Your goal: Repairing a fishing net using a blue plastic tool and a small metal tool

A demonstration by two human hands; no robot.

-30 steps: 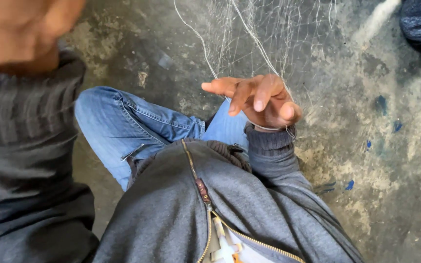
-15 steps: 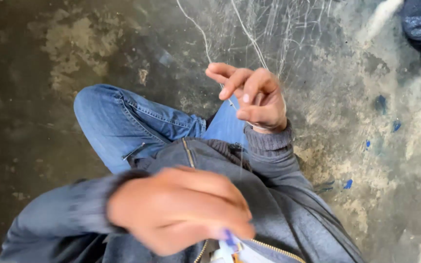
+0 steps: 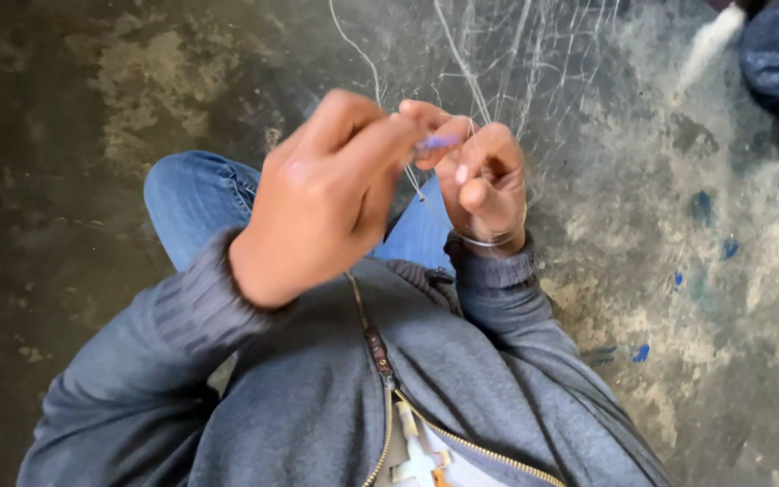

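Above the bent knee in blue jeans [image 3: 200, 194], the left hand [image 3: 322, 194] pinches a small blue-purple tool [image 3: 437, 142] between fingertips, its tip just beside the right hand [image 3: 484, 180]; the right hand is curled shut on thin white strands of the fine net [image 3: 498, 54], which spreads over the stained concrete floor [image 3: 705, 298]; a grey zipped jacket [image 3: 335, 388] fills the lower view

Single head view, looking steeply down, close on hands; concrete floor [image 3: 92, 135] from 9 to 3 o'clock.
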